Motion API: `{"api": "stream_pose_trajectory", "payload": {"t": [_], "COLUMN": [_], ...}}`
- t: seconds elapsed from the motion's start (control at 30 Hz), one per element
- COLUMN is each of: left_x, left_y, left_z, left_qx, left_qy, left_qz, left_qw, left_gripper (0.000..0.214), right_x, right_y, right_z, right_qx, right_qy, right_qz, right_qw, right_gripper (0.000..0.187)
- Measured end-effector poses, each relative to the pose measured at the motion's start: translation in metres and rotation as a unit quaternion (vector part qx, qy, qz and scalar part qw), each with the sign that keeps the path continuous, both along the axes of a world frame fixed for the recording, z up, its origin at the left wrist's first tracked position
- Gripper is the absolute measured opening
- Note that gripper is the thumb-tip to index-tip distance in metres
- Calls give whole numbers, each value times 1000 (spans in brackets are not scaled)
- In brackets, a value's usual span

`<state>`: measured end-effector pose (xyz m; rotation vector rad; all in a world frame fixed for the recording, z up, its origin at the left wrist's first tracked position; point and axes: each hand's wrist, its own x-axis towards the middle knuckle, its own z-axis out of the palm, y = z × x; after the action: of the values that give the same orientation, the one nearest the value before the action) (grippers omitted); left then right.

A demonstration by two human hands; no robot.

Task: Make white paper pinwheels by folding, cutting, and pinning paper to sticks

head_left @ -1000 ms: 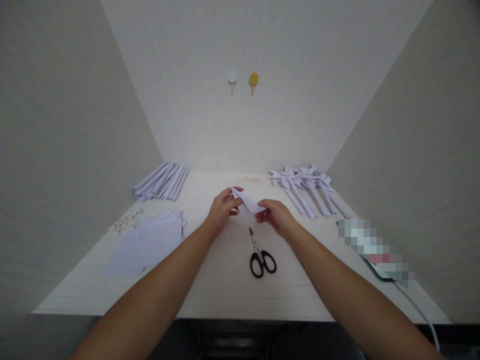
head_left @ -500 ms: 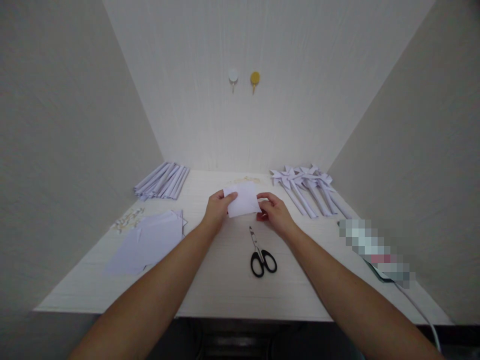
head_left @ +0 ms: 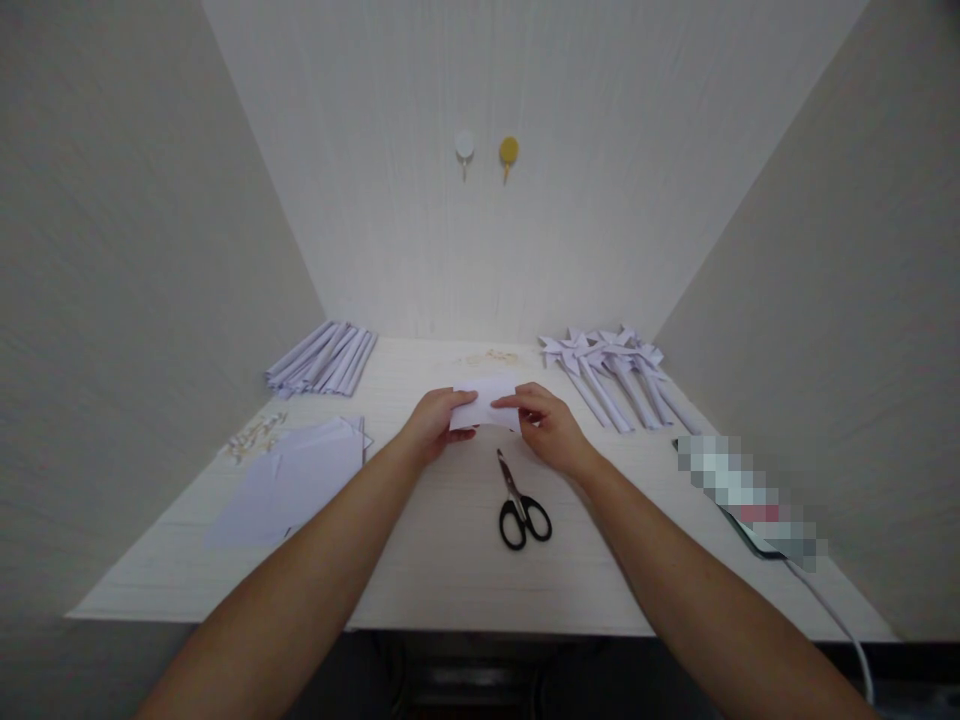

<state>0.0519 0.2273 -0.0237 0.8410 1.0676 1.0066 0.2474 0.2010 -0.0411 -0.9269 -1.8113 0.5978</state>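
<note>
A small white paper [head_left: 486, 400] lies low over the middle of the white table [head_left: 450, 570], held between both hands. My left hand [head_left: 433, 424] pinches its left edge, fingers closed on it. My right hand [head_left: 546, 425] grips its right side, with the fingers curled over the top edge. Black-handled scissors [head_left: 519, 505] lie on the table just in front of my right hand, blades shut and pointing away from me.
A stack of white sheets [head_left: 296, 482] lies at the left, with small pins [head_left: 255, 437] beyond it. Folded paper sticks [head_left: 322, 360] sit at the back left, paper pinwheels [head_left: 611, 375] at the back right. A cable [head_left: 829, 610] runs off the right edge.
The paper was a folded triangle held up, then opened into a flat sheet facing me, and now lies lowered toward the table. Both hands stayed on it and dropped slightly.
</note>
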Motion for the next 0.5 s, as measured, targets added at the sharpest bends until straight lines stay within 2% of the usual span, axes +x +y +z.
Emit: {"api": "stream_pose_trajectory", "payload": {"t": [0.2, 0.37, 0.5], "left_x": [0, 0, -2], "left_y": [-2, 4, 6], "left_z": [-1, -8, -10], "left_qx": [26, 65, 78], "left_qy": [29, 49, 46], "left_qz": [-22, -6, -4], "left_qw": [999, 997, 996], "left_gripper": [20, 23, 25], "right_x": [0, -3, -2], "right_y": [0, -3, -3], "right_z": [-1, 0, 1], "right_qx": [-15, -26, -14], "right_qy": [-16, -17, -18], "right_qz": [-13, -20, -31], "right_qw": [1000, 999, 999], "right_gripper": [39, 16, 19]}}
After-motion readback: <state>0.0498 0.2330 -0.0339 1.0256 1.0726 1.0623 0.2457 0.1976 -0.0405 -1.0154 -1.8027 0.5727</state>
